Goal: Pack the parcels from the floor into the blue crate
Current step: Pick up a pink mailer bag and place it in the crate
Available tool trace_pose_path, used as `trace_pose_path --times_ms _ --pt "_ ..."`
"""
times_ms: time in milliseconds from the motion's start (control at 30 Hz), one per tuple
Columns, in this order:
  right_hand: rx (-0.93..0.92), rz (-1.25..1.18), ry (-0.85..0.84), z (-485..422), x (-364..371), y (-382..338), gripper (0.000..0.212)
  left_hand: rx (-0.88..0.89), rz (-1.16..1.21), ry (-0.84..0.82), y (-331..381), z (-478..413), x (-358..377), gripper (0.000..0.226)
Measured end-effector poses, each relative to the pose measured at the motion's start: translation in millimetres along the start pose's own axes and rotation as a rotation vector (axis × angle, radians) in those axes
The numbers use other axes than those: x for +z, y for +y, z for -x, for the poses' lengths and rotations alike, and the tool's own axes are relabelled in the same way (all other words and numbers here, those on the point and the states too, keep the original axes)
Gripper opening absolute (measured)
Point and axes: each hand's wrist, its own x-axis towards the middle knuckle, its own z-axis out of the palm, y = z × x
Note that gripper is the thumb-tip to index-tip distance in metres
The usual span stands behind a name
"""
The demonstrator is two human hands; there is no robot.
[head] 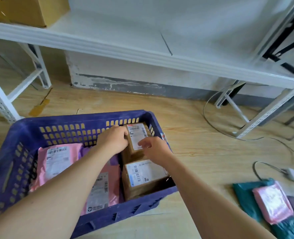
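Reaching forward and down, two bare forearms stretch into a blue crate point(84, 116) standing on a wooden floor. Nearest the viewer, on the floor well to the right of the crate, a pink parcel point(272, 202) lies on top of a teal parcel point(246, 192), neither yet packed. Inside the crate's left half, pink mailers point(56, 163) lie flat with their labels up. Beside them, a brown near box point(144, 176) fills the near right corner. Just beyond it the far box point(136, 135) sits in the far right corner, its long axis running away from the person along the right wall. The left hand point(113, 140) grips this box's left side, fingers curled at its edge. The right hand point(154, 148) is over the box's near right corner, fingers loosely bent and blurred; whether it holds or only touches cannot be told. The unpacked parcels lie on the right hand's side, so that hand seems nearer for the next pick. Farthest off runs a white shelf point(108, 49).
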Motion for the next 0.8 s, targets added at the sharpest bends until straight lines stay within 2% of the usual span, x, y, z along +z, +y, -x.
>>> trace_pose_path --times_ms 200,300,500,800 --pt "0.082 -0.004 0.171 45.5 -64.0 53.0 0.032 0.19 0.027 -0.012 87.4 -1.5 12.1 0.026" --pt "0.149 -0.01 0.268 74.5 -93.6 85.1 0.036 0.262 0.046 -0.033 133.4 4.3 19.9 0.029" --pt "0.287 -0.044 0.389 116.5 -135.5 150.0 0.034 0.478 -0.058 -0.075 199.4 28.8 21.7 0.034" --pt "0.418 -0.19 0.506 141.3 -168.4 227.2 0.032 0.573 -0.124 -0.131 260.3 50.7 51.4 0.038"
